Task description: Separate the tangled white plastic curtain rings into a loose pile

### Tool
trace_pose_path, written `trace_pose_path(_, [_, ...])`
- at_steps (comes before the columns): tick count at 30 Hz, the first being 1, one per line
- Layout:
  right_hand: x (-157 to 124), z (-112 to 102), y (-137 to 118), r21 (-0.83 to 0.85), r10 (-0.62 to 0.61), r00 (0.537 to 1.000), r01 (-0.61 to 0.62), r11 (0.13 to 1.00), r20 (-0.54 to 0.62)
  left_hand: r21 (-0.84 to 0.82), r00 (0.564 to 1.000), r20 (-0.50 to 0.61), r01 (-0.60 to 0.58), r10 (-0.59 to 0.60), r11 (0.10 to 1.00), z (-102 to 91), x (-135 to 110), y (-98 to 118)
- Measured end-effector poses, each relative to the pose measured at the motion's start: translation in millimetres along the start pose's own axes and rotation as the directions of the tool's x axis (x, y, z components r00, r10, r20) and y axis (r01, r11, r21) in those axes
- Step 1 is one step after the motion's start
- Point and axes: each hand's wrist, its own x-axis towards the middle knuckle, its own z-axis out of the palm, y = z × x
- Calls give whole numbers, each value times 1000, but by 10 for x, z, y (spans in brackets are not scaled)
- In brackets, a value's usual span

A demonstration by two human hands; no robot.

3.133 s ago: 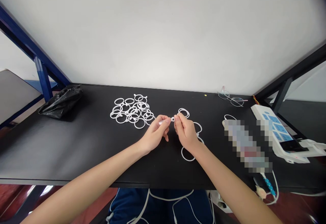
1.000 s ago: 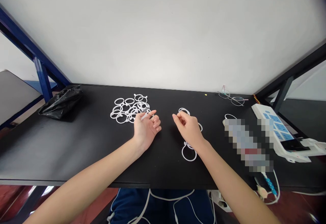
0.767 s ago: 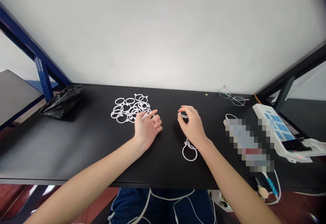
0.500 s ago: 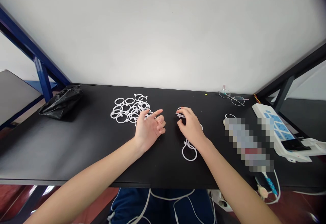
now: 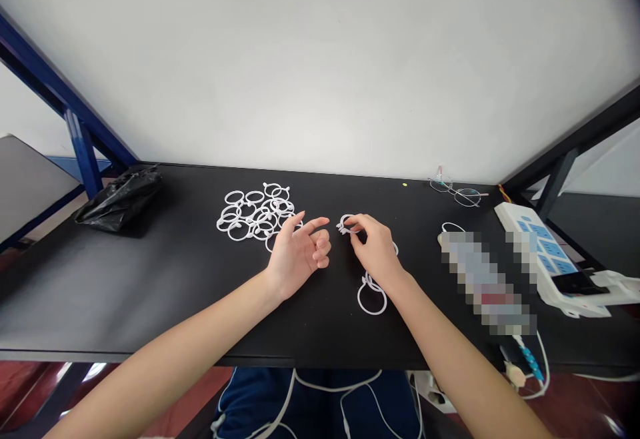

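Observation:
Between the thumb and fingers of my right hand point(image 5: 377, 247) are white curtain rings point(image 5: 341, 226) with small knobs; I cannot tell how many. More white curtain rings point(image 5: 371, 313) lie on the table below that hand, partly covered by its palm and wrist. My left hand point(image 5: 299, 262) is turned palm up, thumb and index finger apart, the other fingers loosely curled, and nothing is in it. Just behind it a pile of several white curtain rings point(image 5: 261, 218) spreads over the table, its right side hidden by the thumb.
The black table point(image 5: 165, 272) meets a white wall point(image 5: 320, 79). A black plastic bag point(image 5: 120, 199) lies at the far left. Eyeglasses point(image 5: 467, 197), a blurred-out object point(image 5: 487, 282) with a cable and a white power strip point(image 5: 543, 246) are on the right.
My right hand has turned slightly, and the rings in it have shifted a little to the left. My left hand has moved slightly right, towards them.

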Motion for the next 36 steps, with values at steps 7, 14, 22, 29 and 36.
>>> trace_pose_path(7, [13,-28,-45,46,12,998,-9,999,-67,19,1000,-6,-3,3,1000,0,-3,-5])
trace_pose_path(14, [15,-27,-47,-22,7,999,-8,1000,-51,22,1000,-4,-1,1,1000,-8,4,-9])
trace_pose_path(22, [10,-7,-8,-58,42,999,-41,997,25,33,1000,-14,-2,3,999,1,7,-4])
trace_pose_path(29, [19,-17,-22,-61,41,999,-40,997,23,36,1000,-10,-4,5,999,4,10,-8])
trace_pose_path(36, [24,-18,-20,-21,22,1000,-22,1000,-5,36,1000,-15,0,0,999,5,-4,-7])
